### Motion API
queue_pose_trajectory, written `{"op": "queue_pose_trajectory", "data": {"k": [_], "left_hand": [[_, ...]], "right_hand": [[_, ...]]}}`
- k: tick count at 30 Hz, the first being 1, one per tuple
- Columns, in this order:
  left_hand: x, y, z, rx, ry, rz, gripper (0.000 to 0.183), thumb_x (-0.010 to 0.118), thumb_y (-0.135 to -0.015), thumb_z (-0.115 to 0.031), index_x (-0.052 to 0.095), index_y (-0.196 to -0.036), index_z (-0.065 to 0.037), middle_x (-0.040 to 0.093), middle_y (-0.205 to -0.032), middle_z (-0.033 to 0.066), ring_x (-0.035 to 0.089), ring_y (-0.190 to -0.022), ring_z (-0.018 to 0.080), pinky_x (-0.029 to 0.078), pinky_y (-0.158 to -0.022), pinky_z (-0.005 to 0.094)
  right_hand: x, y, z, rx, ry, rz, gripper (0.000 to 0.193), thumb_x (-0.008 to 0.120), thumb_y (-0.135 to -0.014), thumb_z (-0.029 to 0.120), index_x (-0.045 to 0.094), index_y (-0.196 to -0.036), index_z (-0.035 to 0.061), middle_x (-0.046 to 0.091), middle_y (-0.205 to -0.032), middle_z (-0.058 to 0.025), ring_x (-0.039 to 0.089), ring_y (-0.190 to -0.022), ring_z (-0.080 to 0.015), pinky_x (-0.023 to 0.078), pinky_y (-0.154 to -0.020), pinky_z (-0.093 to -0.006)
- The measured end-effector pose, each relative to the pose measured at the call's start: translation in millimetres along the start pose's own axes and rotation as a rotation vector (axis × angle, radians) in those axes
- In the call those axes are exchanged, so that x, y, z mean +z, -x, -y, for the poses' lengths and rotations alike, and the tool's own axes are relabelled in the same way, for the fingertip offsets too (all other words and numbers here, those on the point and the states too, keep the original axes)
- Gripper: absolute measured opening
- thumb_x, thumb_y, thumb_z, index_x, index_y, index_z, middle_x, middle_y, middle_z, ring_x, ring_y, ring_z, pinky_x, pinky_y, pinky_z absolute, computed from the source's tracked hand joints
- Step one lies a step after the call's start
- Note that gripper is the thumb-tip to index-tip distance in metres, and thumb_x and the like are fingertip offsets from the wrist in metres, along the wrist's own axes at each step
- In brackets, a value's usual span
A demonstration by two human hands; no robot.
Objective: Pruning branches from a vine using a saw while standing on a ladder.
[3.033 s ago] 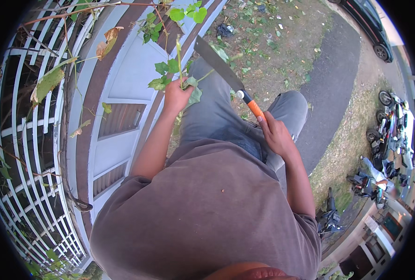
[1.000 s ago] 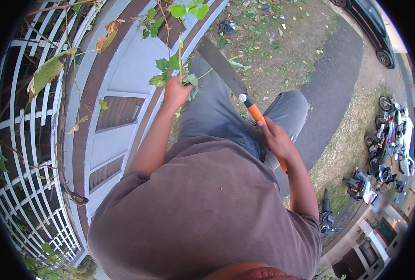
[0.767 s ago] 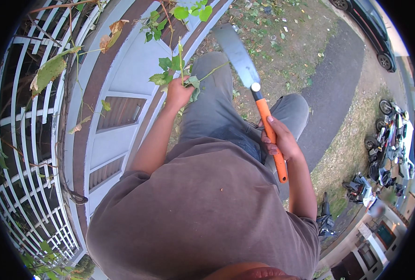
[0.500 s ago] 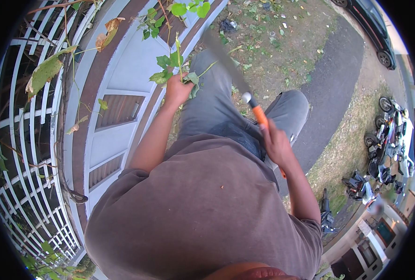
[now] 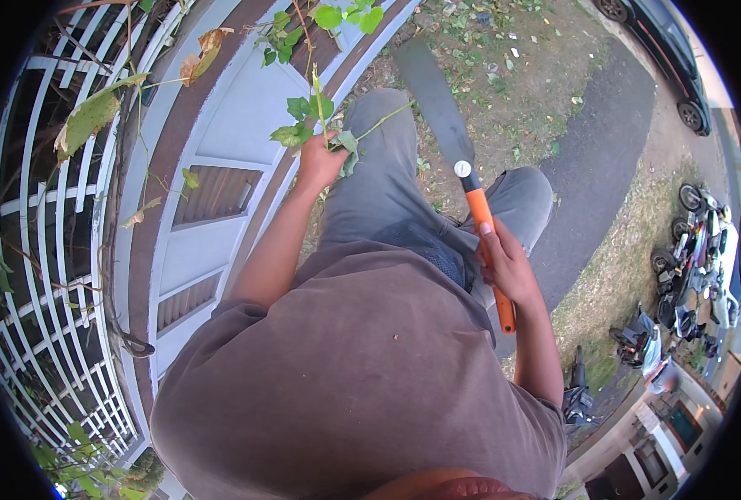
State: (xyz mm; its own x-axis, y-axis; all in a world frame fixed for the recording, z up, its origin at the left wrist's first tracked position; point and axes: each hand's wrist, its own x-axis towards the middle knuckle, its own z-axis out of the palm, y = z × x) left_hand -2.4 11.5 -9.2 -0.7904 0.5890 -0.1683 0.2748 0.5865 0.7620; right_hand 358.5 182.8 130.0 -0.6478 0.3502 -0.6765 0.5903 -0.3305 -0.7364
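My right hand (image 5: 506, 260) is wrapped round the orange handle of a machete (image 5: 439, 104). Its wide dark blade points up and to the left, the handle's butt toward my forearm. The blade is apart from my left hand, its edge close to the tip of a thin cut-looking stem. My left hand (image 5: 320, 162) is closed round a leafy vine (image 5: 321, 104), with green leaves above the fist and a wilted one beside the fingers. The stem angles out to the right from that fist, over my left knee.
On the left run a white slatted fence (image 5: 41, 250) and a pale wall (image 5: 237, 125) with vents. Dry, browned leaves (image 5: 87, 125) hang from vines there. Beyond my knees lies leaf-strewn ground (image 5: 504, 50); a paved strip (image 5: 595, 150), motorcycles (image 5: 691, 258) and a dark car (image 5: 662, 58) are to the right.
The machete has swung to the right and more upright, away from the vine, and its blade is no longer smeared by motion. My left hand has stayed almost in place.
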Motion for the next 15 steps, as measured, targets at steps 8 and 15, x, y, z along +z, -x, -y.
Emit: {"op": "queue_pose_trajectory", "data": {"k": [8, 15], "left_hand": [[3.9, 5.9, -4.6, 0.002, 0.090, -0.088, 0.040, 0.084, -0.084, -0.025, 0.081, -0.115, -0.001, 0.079, -0.100, 0.0241, 0.078, -0.092, 0.0356, 0.058, -0.084, 0.0435], [-2.6, 8.8, 3.5, 0.045, 0.027, -0.128, 0.043, 0.082, -0.084, -0.026, 0.079, -0.123, -0.007, 0.077, -0.104, 0.0255, 0.076, -0.096, 0.0397, 0.060, -0.087, 0.0459]], "right_hand": [[10.4, -0.4, -30.9, -0.238, 0.722, -0.204, 0.035, 0.051, -0.115, 0.035, 0.055, -0.116, 0.0009, 0.065, -0.084, -0.0368, 0.063, -0.090, -0.0604, 0.047, -0.072, -0.0628], [0.1, -1.3, -29.4, 0.189, -0.110, 0.102, 0.041, 0.046, -0.117, 0.047, 0.060, -0.125, 0.0097, 0.045, -0.072, 0.0030, 0.034, -0.051, -0.0029, 0.029, -0.045, -0.0208]]}}
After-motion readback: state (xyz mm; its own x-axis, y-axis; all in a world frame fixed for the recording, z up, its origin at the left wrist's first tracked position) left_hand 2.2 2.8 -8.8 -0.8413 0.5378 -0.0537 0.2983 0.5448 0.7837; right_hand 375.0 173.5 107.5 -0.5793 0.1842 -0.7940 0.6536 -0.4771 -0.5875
